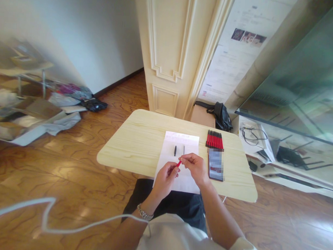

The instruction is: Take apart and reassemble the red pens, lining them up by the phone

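Note:
Over the sheet of white paper point(164, 176), both hands meet at a red pen barrel point(178, 163). My left hand point(166, 178) is closed around its lower end. The fingertips of my right hand point(196, 168) pinch its upper end; whether a smaller part is between them is too small to tell. A black pen part point(175, 151), short and tapered, lies on the paper beyond my left hand. Just past my right fingertips lies a thin dark pen refill point(184, 150).
A row of several red and black pens point(214, 139) lies at the table's right, with a phone point(216, 165) below it. The pale wooden table point(127, 145) has rounded corners. A black bag point(223, 116) sits behind it. A white cable point(97, 224) crosses my left arm.

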`<move>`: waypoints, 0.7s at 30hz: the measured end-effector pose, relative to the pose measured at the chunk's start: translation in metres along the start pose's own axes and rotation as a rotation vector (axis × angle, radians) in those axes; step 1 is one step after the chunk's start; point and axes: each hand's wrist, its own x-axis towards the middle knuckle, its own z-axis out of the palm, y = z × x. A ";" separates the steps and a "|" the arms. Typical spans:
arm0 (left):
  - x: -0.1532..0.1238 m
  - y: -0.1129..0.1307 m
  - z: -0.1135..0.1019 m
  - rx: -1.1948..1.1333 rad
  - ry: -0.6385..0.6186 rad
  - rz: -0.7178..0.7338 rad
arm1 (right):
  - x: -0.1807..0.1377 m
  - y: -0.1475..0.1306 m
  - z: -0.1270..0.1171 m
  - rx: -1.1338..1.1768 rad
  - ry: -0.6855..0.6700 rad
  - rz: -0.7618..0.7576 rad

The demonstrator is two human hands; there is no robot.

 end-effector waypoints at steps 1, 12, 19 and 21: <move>0.000 0.000 -0.001 0.001 0.002 -0.001 | 0.000 0.000 0.000 -0.040 0.008 -0.013; 0.002 -0.008 -0.004 -0.007 -0.021 0.012 | -0.006 0.003 -0.008 -0.252 -0.098 -0.055; 0.001 -0.008 -0.004 -0.081 -0.031 -0.037 | 0.030 0.017 -0.022 -0.518 0.037 -0.033; 0.001 -0.008 -0.003 -0.095 -0.027 -0.037 | 0.048 0.023 -0.021 -0.729 0.103 0.029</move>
